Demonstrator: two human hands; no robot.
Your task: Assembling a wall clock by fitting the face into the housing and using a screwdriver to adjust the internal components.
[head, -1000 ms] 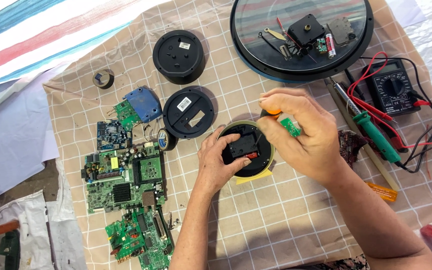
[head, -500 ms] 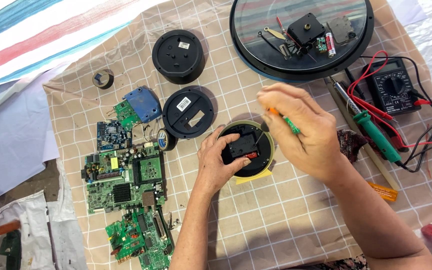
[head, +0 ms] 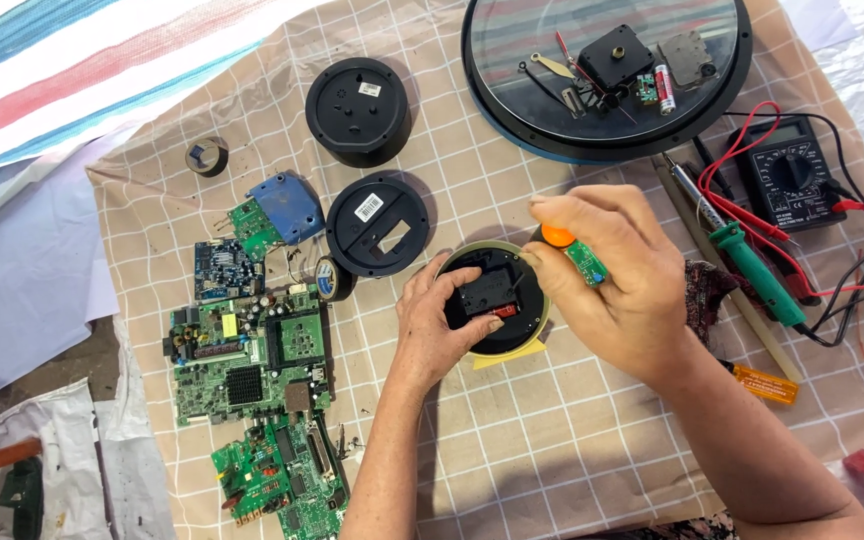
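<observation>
Two hands on the small round clock [head: 497,300] at mid-cloth: left hand [head: 442,325] curls loosely round its rim w/ thumb on the black movement, right hand [head: 612,275] is pinched shut on a green screwdriver [head: 574,252] w/ orange cap. Vs 0.5 s ago the driver is tilted so the cap faces up and the tip sits at the movement, so it reads as lined up on a fastener, though the tip itself is hidden. Big round clock case [head: 607,75] up top works as a tray: black movement, loose hands, small green board, battery and grey cover lie inside.
</observation>
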